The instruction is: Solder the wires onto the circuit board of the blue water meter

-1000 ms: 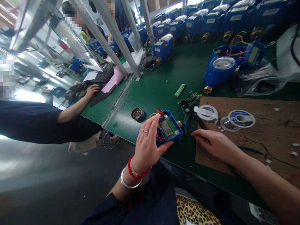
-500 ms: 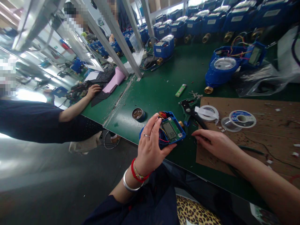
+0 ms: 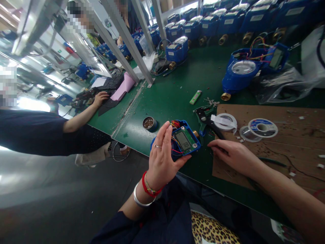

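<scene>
green bench (image 3: pixel 167 98), kinda scuffed | metal posts (image 3: pixel 127 40) standing on it | shiny grey floor (image 3: pixel 63 196) below it | pretty bright glare (image 3: pixel 35 104) off to its left

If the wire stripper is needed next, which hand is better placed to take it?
Probably the right hand: it is nearer the wire stripper, though it may pinch something small. The left hand is occupied with the blue meter.

The display (image 3: pixel 182 140) on the held blue meter (image 3: pixel 191 135) is showing digits resembling zeros, too unclear to read surely. The green packet (image 3: pixel 195 97) is bearing lettering that is illegible. The spool (image 3: pixel 270 128) is carrying tiny, unreadable print, and white labels (image 3: pixel 229 21) on the rear meters (image 3: pixel 230 28) are showing only blurred lines.
</scene>
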A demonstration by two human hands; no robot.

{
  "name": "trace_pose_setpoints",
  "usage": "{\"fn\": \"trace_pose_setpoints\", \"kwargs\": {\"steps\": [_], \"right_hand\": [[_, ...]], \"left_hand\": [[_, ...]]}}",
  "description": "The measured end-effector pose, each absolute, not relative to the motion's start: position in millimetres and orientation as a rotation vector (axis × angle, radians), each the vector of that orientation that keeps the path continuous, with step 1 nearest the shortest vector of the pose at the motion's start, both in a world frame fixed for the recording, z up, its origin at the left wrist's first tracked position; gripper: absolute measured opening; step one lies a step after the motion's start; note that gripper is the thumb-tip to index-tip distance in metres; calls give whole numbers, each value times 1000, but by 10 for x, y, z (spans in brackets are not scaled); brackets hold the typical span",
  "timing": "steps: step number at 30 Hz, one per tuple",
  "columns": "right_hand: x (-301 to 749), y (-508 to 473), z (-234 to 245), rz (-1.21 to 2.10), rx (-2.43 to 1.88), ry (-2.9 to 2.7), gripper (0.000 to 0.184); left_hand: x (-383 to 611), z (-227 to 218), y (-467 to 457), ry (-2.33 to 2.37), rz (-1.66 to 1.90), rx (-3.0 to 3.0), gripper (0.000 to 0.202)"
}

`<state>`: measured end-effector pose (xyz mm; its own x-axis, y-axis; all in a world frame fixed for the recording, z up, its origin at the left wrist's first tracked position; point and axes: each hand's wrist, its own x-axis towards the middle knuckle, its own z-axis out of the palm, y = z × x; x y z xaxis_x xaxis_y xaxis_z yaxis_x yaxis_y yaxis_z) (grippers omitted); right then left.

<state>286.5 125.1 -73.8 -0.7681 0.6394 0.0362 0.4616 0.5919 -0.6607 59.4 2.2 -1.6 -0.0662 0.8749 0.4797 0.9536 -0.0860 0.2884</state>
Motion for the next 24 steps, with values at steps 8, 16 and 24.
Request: {"fn": "trace_pose_setpoints", "kwargs": {"steps": [8, 16, 24], "right_hand": [[2874, 1259, -746, 966, -918, -2557, 22], [2865, 1257, -743, 964, -922, -2559, 22], [2869, 1262, -745, 980, -928, -2551, 23]], "left_hand": [[526, -11, 66, -2037, -873, -2054, 63], [537, -4, 68, -2076, -917, -2041, 56], [533, -23, 62, -2029, -952, -2050, 51]]}}
